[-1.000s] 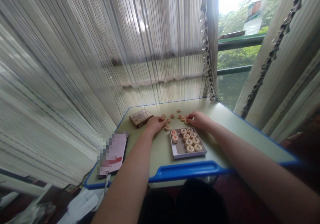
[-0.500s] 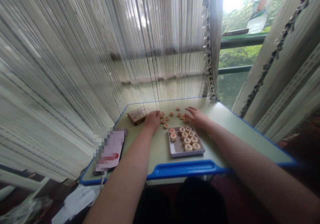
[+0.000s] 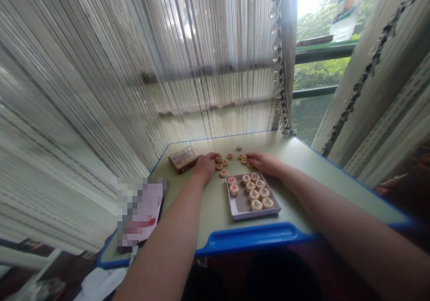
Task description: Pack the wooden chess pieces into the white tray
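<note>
Round wooden Chinese chess pieces lie in two loose groups near the far side of the table. My left hand is at the left group, its fingers closed around a piece at the group's edge, partly hidden. By the right group, my right hand has its thumb and fingers drawn together on a piece, mostly covered by them. Between my forearms sits an open shallow box with two red-marked pieces at its left and several black-marked pieces in rows at its right.
A printed box lid lies left of my left hand. Nearer me on the left rests a blurred-out phone or tablet with a cable. The table has a blue rim and a blue front groove. String curtains hang behind.
My right hand's spread fingers have come down and together on the right-hand pieces. My left hand's fingers have reached slightly onto the left group. The view has shifted a little.
</note>
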{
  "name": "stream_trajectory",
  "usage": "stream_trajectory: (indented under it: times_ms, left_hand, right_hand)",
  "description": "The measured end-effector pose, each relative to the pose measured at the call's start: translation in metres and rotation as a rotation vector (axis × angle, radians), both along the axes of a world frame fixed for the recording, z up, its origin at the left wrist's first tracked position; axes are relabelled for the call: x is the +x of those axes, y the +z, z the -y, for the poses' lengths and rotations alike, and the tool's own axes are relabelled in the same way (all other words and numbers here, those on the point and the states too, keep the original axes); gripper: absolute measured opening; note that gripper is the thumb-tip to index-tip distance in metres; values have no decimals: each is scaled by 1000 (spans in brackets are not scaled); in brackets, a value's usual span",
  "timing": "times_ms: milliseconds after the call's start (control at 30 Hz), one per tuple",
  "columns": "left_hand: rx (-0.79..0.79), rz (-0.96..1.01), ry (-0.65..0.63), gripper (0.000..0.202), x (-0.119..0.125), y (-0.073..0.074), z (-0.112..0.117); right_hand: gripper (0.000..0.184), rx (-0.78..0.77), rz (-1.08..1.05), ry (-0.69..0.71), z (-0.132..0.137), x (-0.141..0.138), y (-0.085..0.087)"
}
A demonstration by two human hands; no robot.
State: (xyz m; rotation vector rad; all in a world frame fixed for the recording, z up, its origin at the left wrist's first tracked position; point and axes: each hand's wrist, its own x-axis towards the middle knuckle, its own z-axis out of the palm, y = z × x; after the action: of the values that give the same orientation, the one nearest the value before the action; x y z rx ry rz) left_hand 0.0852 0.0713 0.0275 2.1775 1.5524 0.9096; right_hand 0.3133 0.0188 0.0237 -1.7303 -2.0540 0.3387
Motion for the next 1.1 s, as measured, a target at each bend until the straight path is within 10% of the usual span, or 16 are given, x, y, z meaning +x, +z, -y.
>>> stream_trajectory:
  times_ms: [267,533,733,1100]
  left_hand:
    - [-25,56,-60,35,-1,1,1]
    - [-23,-248,-343,23,-1,40,39]
    - [47,-493,-171,24,-6,46,38]
    - [5,-524,-23,40,-1,30,31]
  right_hand:
    - [38,63,-78,-59,-1,1,-4]
    - [28,240,-57,23,3,0,4]
    - [12,367,-124,434,39,-32,25]
    - [13,291,26,637,56,-49,26]
